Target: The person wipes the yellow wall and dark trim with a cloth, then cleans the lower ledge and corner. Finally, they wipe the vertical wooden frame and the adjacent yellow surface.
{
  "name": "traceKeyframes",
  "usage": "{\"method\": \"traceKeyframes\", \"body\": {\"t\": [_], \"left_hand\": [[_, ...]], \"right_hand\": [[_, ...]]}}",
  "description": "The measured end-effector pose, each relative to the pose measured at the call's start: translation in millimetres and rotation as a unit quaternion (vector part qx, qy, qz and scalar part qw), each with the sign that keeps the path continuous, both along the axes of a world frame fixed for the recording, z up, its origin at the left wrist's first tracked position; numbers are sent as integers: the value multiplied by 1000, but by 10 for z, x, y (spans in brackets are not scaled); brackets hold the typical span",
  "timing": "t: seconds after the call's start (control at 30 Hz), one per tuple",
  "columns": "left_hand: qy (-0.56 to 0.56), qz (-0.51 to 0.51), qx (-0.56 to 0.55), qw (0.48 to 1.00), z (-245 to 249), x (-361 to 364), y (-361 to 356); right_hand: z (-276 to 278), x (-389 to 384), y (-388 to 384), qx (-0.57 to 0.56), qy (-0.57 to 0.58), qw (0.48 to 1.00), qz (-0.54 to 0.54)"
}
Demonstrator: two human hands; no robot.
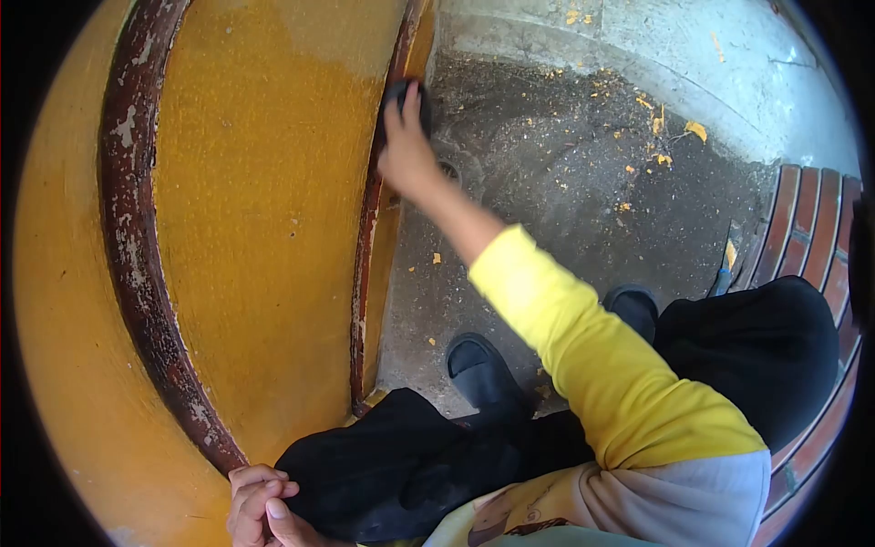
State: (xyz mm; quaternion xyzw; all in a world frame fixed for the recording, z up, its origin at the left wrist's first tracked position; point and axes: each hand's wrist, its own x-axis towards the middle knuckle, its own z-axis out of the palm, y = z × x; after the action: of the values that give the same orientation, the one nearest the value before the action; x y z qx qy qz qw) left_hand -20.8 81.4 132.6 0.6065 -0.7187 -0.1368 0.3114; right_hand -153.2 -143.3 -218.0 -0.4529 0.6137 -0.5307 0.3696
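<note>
My right hand (407, 150) is stretched forward, its fingers bent over a black pad (422, 102) whose exact kind I cannot make out. That pad lies against the reddish-brown wooden trim (369, 205) along the edge of a yellow-ochre panel (264, 182). Down at the lower left, my left hand (260, 510) is closed, with curled fingers and the thumb against them, beside my knee. It is close to the foot of a second, curved brown trim (137, 182) with chipped paint. Whether anything is inside those fingers is hidden.
The dark concrete floor (547, 173) is strewn with yellow leaves (695, 130) and pale flecks. My feet in black slides (478, 365) are on it. A brick-red slatted bench (802, 219) stands on the right, and a pale concrete strip (674, 46) crosses the back.
</note>
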Motion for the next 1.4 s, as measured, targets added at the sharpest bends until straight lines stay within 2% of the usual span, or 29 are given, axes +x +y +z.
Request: {"method": "traceKeyframes", "body": {"t": [0.07, 0.17, 0.3, 0.37, 0.4, 0.47, 0.57, 0.6, 0.67, 0.7, 0.73, 0.8, 0.9, 1.0, 1.03, 1.07, 1.1, 1.17, 1.27, 1.33, 1.37, 1.4], "left_hand": [[3, -32, 13, 999, 4, 47, -57], [-10, -68, 34, 997, -8, 26, -138], [-25, -43, 41, 998, -23, 13, -158], [-21, -28, 40, 999, -22, 46, -141], [-23, -4, 38, 999, -19, 22, -134], [-26, 44, 31, 998, -37, -53, -106], [-71, -23, 66, 995, -26, 290, 0], [-61, -1, 50, 997, -27, 193, -14], [-35, 45, 20, 998, -58, -90, -39], [-34, 29, 26, 999, -60, -84, -40], [-36, 13, 32, 999, -43, -58, -48], [-42, -27, 32, 998, -57, 24, -87], [-51, -68, 36, 996, -96, 128, -94], [-41, -68, 42, 996, -93, 120, -132], [-45, -68, 42, 996, -91, 140, -136], [-50, -66, 45, 996, -74, 168, -112], [-51, -58, 43, 996, -62, 207, -73], [-53, -47, 35, 997, -41, 299, -6], [-57, -35, 35, 997, 1, 367, 98], [-60, -32, 32, 997, 31, 393, 171], [-60, -38, 28, 997, 38, 409, 190], [-61, -44, 25, 997, 41, 421, 203]], "right_hand": [[3, 360, 360, 19, 37, 999, 23], [28, 272, 296, 15, 44, 999, 15], [-50, -592, -570, 4, 35, 999, -10], [-371, -891, -1334, 3, 88, 994, -70], [-324, -1098, -1453, 47, 123, 989, -61], [-269, -1135, -1371, 15, 88, 995, -40], [-361, -814, -1208, -48, 61, 995, -61], [-369, -669, -1052, -76, 46, 994, -70], [-5, -311, -350, -44, 35, 998, 2], [136, -67, -36, -5, 10, 1000, 20], [72, 288, 217, -29, 30, 999, -3], [134, 871, 743, -41, -39, 998, -13], [238, 1082, 1051, -39, -109, 993, -14], [260, 753, 932, -91, -115, 987, -59], [258, 577, 705, -133, -138, 974, -122], [325, 318, 447, -144, -232, 952, -141], [275, 147, 108, -133, -264, 938, -180], [119, -211, -527, -232, -348, 899, -131], [224, -171, -549, -230, -435, 852, -179], [412, 185, 43, -127, -402, 894, -149], [419, 548, 344, -26, -418, 897, -141], [427, 879, 670, -1, -395, 911, -120]]}}
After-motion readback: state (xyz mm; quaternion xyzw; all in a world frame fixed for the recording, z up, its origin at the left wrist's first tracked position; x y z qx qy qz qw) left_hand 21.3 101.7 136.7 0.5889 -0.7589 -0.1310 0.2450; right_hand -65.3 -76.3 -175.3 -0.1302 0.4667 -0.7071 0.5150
